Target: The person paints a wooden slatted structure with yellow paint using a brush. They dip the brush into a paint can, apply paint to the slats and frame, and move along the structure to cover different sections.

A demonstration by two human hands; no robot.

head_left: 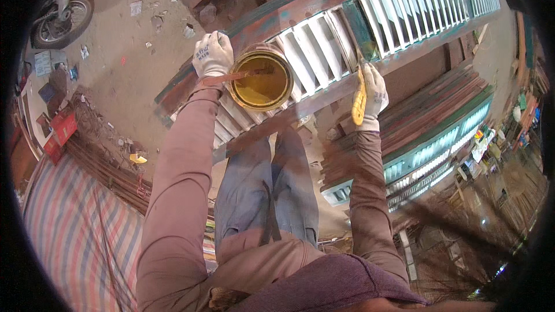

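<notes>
A long louvred shutter frame (307, 99), with white slats and worn red-brown and green edges, lies in front of me. On its slats stands a round can (254, 107) with yellowish-brown paint inside and a flat brown stick (240, 75) across its rim. Beside the can, my left hand (213, 55), in a white work glove, is closed near the shutter's far edge; what it grips is unclear. My gloved right hand (374, 89) is closed round a yellow-handled tool (359, 104), pointing at the dark green crosspiece (363, 26). The tool's working end is too small to name.
More shutters and boards (404, 121) are stacked at the right. A motorcycle wheel (63, 23) shows at the far left, above a red object (62, 130). Striped sheeting (81, 225) covers the lower left. Litter is scattered over the dirt floor (124, 63).
</notes>
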